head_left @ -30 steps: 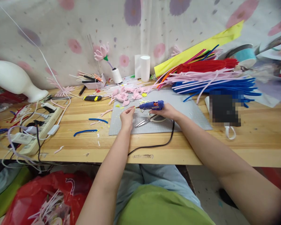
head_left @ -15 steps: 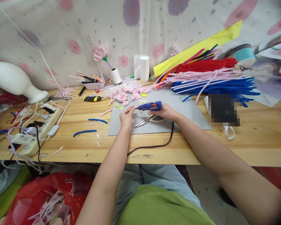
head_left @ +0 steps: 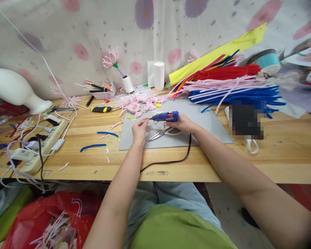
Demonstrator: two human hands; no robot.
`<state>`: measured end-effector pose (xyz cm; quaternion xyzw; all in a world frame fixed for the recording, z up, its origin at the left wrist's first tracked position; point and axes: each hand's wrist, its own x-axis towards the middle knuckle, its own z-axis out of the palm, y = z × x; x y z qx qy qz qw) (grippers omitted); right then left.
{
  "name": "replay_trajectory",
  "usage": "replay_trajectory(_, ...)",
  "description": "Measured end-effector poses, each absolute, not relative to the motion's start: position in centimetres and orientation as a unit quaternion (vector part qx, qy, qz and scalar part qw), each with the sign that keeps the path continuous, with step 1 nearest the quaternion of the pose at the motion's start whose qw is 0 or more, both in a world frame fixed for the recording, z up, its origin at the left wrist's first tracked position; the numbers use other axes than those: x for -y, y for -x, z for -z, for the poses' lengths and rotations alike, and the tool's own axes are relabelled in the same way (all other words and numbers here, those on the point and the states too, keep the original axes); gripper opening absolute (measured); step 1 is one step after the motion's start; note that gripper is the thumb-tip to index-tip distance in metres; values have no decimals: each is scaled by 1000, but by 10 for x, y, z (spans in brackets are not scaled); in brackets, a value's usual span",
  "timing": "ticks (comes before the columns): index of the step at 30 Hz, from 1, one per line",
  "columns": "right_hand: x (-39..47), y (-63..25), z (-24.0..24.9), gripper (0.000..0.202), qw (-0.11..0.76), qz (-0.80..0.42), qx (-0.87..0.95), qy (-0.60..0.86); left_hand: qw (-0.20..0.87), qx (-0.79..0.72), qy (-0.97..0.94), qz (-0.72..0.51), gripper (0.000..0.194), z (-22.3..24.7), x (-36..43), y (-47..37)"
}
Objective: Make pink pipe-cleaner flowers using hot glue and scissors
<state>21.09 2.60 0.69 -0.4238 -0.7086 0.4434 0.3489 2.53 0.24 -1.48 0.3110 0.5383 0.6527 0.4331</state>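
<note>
My right hand (head_left: 181,123) is closed round a blue glue gun (head_left: 166,117), held level with its nozzle pointing left. At the nozzle tip is my left hand (head_left: 140,130), its fingers pinched together on something too small to make out, with a hint of yellow at the fingertips. Below the gun a pair of scissors (head_left: 162,133) lies on the grey cutting mat (head_left: 209,129), blades toward the left. Pink fuzzy petals (head_left: 133,108) and small yellow pieces (head_left: 158,105) lie just behind my hands.
Bundles of blue pipe cleaners (head_left: 235,94) and pink ones are heaped at the back right. A power strip (head_left: 45,145) with tangled cables stands on the left. The gun's black cord (head_left: 168,162) loops across the table front. A yellow-black utility knife (head_left: 101,109) lies left of the petals.
Hardly anything differs. The whole view has shifted slightly, while both hands and the glue gun keep the same position relative to each other.
</note>
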Motion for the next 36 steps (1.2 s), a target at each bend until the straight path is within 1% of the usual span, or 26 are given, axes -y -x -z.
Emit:
replay_trajectory(6,-25,-211,-9,45,346,-429,732,400,425,-545,-322,-647,3,12,0,-27)
replay_trajectory(17,-25,-213,-10,47,315,-415,737,431,429,-536,-309,-658,3,14,-2,-25)
replay_trajectory(23,-24,-214,-11,50,320,-422,734,426,428,-538,-308,-658,3,12,-1,-26)
replay_trajectory(36,-24,-213,-12,47,322,-409,745,416,425,-537,-321,-654,3,10,0,-27)
